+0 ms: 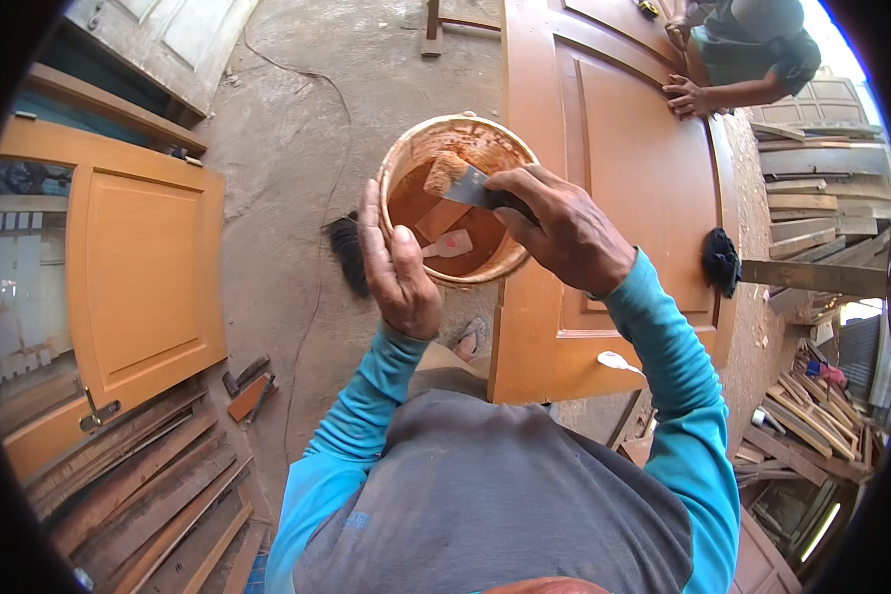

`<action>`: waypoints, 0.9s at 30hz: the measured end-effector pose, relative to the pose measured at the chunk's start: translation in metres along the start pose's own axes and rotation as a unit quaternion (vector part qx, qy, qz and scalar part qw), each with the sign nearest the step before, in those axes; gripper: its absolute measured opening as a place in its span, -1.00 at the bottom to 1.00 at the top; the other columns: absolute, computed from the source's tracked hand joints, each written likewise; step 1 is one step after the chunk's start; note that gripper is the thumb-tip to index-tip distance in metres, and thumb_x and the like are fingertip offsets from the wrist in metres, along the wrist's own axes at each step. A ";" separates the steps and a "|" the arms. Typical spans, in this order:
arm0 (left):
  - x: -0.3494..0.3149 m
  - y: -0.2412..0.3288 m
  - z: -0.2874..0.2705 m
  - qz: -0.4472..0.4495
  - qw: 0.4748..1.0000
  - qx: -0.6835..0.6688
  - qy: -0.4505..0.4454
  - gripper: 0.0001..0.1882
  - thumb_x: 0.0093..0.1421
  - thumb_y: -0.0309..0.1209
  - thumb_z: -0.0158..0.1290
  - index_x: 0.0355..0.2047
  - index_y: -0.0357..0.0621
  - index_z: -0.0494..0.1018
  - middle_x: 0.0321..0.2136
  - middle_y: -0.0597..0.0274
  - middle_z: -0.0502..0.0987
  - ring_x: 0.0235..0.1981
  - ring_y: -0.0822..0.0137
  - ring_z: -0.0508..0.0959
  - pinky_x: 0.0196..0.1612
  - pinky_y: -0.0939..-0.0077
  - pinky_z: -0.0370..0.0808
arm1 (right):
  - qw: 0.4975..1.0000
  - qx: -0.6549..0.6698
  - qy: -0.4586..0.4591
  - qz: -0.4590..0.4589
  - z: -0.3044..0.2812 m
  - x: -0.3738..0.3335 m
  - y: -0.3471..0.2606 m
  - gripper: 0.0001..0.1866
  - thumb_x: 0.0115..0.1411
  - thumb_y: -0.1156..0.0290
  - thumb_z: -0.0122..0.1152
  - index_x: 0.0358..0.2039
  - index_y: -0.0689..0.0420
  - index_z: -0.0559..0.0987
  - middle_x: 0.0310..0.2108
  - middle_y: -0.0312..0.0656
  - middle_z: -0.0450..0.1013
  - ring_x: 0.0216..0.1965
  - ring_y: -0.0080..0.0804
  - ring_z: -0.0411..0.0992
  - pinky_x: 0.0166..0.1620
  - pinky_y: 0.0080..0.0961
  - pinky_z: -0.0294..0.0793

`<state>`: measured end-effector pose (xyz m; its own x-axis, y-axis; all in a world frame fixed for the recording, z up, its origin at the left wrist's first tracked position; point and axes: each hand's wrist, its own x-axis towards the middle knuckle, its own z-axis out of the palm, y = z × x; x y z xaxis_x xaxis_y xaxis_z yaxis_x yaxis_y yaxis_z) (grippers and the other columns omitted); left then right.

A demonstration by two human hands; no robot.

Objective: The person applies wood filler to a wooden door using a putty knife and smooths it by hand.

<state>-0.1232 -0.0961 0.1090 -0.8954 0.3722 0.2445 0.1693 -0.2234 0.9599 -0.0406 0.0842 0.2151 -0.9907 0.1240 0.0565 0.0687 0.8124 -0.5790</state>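
Brown door [634, 168] laid out; bucket [490, 144] at its left edge, probably kept close for easy reach; left hand [398, 277] half open, thumb and fingers gripping bucket rim, likely steadying it; right hand [569, 223] closed round scraper [469, 187], blade at bucket's mouth; tan clump [448, 171] at blade tip.

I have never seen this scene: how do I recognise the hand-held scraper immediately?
Near the large brown door is a round bucket. At its opening, the person's right hand grips the scraper by its dark handle. Its metal blade carries brownish paste, unlike the pale tool inside.
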 end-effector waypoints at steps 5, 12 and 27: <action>-0.009 -0.008 0.008 -0.002 1.000 0.008 0.018 -0.38 0.54 -0.34 -0.33 0.49 -0.49 0.02 0.46 -0.30 0.14 0.48 -0.05 0.21 0.51 0.15 0.18 | 0.998 0.041 0.046 -0.026 -0.004 -0.016 0.012 -0.69 0.33 0.47 0.27 0.07 0.16 0.54 -0.13 0.06 0.55 -0.10 0.13 0.57 -0.05 -0.14 0.59; -0.004 -0.010 0.026 0.044 0.983 0.154 0.090 -0.45 0.57 -0.31 -0.26 0.44 -0.39 0.18 0.36 -0.16 0.34 0.38 -0.03 0.36 0.41 0.17 0.34 | 0.987 0.063 0.080 -0.123 -0.018 -0.017 0.041 -0.69 0.30 0.44 0.28 0.05 0.13 0.57 -0.12 0.06 0.56 -0.13 0.12 0.58 -0.06 -0.11 0.59; -0.014 -0.077 -0.055 0.010 0.949 0.264 0.173 -0.50 0.54 -0.32 -0.21 0.36 -0.33 0.37 0.36 -0.24 0.37 0.34 -0.12 0.41 0.42 0.10 0.35 | 0.975 0.114 0.031 -0.189 -0.024 -0.018 0.063 -0.77 0.25 0.42 0.29 -0.08 0.14 0.63 -0.17 0.10 0.61 -0.11 0.16 0.58 -0.04 -0.08 0.59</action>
<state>-0.1464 -0.1343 0.0245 -0.9559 0.0347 0.2915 0.2888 0.2896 0.9126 -0.0155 0.1468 0.1976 -0.9309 -0.1201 0.3449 -0.3343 0.6602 -0.6726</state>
